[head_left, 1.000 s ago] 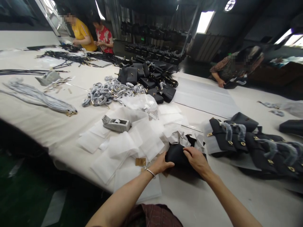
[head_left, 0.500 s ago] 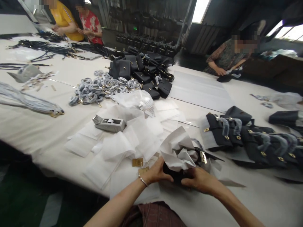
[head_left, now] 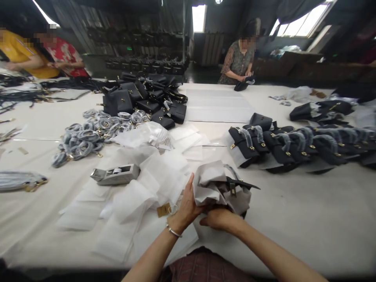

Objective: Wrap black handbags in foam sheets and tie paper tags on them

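A black handbag [head_left: 255,185] with greyish stuffing paper [head_left: 210,179] bulging from it is held just above the table's near side. My left hand [head_left: 188,205] grips its left end, fingers pointing up along the paper. Beneath the bag, my right hand [head_left: 220,219] is closed against its near side, fingertips partly hidden. A gold clasp [head_left: 233,190] shows on the bag's flap, which sticks out to the right. Close to my left wrist lies a brown tag [head_left: 163,210] with a string loop. White sheets [head_left: 117,225] are spread to the left.
A grey tape dispenser [head_left: 117,174] sits among the sheets. Farther back are coiled wrapped straps [head_left: 85,135] and piled black bags [head_left: 120,102]. Finished-looking bags with wrapped handles [head_left: 282,145] stand in a row at right. A person [head_left: 239,58] works across the table [head_left: 308,215]; two others are at far left.
My view has swung right. The bag has turned, so its flap and clasp now face me more. My left fingers have moved up its side, and my right hand has slid underneath.
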`<state>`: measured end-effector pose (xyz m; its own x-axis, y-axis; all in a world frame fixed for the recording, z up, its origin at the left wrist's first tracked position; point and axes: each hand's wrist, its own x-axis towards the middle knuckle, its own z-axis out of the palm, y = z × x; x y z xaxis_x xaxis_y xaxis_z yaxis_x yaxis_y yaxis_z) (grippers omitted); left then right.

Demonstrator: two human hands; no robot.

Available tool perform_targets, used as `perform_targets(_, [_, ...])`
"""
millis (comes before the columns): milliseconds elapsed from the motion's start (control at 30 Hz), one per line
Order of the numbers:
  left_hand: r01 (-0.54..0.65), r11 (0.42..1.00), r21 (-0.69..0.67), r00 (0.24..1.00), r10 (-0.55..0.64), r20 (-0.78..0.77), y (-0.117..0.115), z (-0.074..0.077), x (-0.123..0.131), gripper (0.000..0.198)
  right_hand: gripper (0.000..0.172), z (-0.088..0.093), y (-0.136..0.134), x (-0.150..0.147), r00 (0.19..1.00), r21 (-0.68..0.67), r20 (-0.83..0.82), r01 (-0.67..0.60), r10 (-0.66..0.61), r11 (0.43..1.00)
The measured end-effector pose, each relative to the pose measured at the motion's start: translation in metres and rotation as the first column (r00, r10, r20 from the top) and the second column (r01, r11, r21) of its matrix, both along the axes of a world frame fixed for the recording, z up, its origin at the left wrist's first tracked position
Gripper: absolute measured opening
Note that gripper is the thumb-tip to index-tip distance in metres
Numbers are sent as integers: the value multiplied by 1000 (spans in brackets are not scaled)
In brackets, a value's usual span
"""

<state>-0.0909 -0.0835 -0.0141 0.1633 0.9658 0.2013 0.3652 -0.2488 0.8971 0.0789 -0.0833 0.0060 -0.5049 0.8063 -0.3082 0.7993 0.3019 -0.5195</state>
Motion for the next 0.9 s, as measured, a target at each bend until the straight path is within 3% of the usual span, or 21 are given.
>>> perform_targets(100, [37,967,254,978,17,-208,2,6,5,69,34,25,-30,30,994,130,-109,46,-32,990])
perform_targets(167, [127,924,360,941,2,-339,4,7,7,52,24,37,-48,62,952,279,-287,189,-106,941])
perform_targets(267, [329,864,382,864,-113,-490,7,9,10,44,23,38,-57,108,786,318,-440,588,-434,744])
perform_targets(333, [470,815,339,793,-221,-568,11,12,14,45,38,25,-50,121,683,240,-440,715,-583,657])
perform_targets(400, [572,765,295,712,-286,-641,14,16,20,40,46,7,-41,118,706,202,-444,679,-552,706])
perform_targets(500, [664,722,194,578,-331,-746,18,18,33,16,33,-16,-33,97,828,345,-476,486,-296,803])
perform_targets(600, [682,724,102,470,-328,-820,20,17,50,11,28,-27,-29,85,906,543,-416,318,-79,778])
perform_targets(700, [662,745,83,420,-276,-864,19,20,63,14,32,-30,-18,87,968,659,-252,156,20,735])
perform_targets(767, [635,768,88,460,-284,-841,16,26,64,11,27,-29,-6,90,989,684,-140,58,52,727])
perform_targets(867, [501,854,142,639,-255,-725,7,35,53,45,19,-27,8,92,996,650,-63,-3,58,760])
perform_targets(900, [442,885,150,687,-226,-690,4,35,48,47,17,-26,10,92,996,626,-61,-13,66,780])
